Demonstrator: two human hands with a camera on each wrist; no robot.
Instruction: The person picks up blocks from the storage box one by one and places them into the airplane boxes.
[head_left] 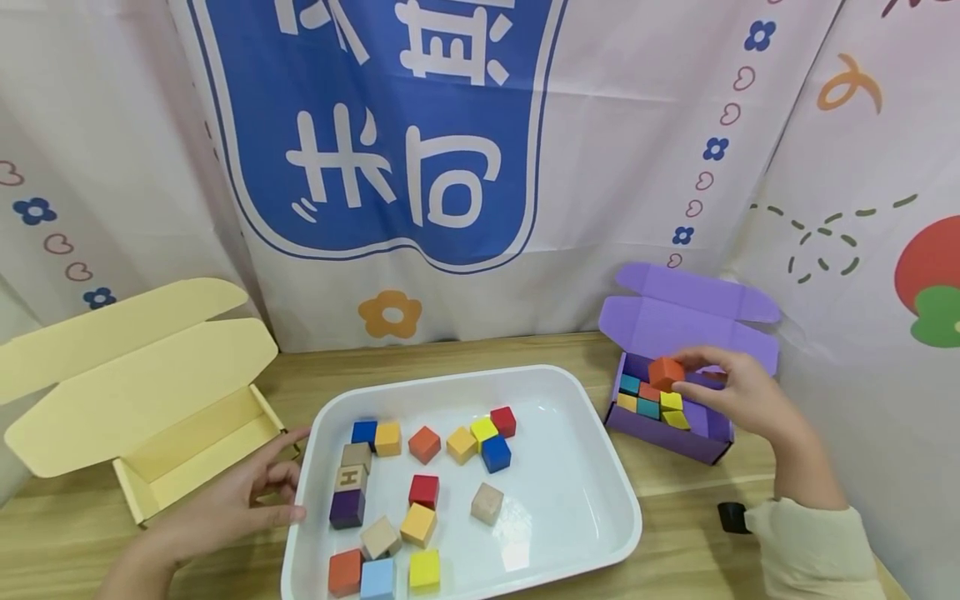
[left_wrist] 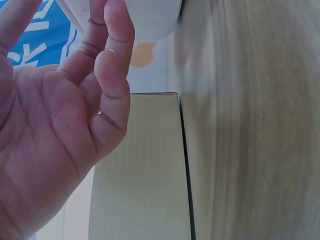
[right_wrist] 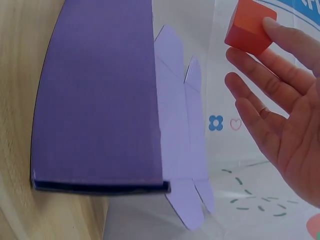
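Observation:
An orange-red wooden cube [head_left: 665,373] is pinched between the thumb and fingers of my right hand [head_left: 738,396], held above the open purple box [head_left: 667,440]. Inside that box lie several cubes in teal, orange, red and yellow. In the right wrist view the same orange cube [right_wrist: 250,27] shows up high, with the box's side wall [right_wrist: 100,100] beside the hand. My left hand [head_left: 232,504] is at the left side of the white tray [head_left: 628,508], thumb tip at its rim, fingers loosely bent around nothing. Several coloured and plain wooden cubes lie in the tray, mostly toward its left half.
A yellow box [head_left: 195,442] with its lid [head_left: 150,375] raised stands at the left, behind the left hand. A small black object [head_left: 732,517] lies on the wooden table [head_left: 675,533] near the right sleeve. A printed cloth [head_left: 487,308] hangs behind.

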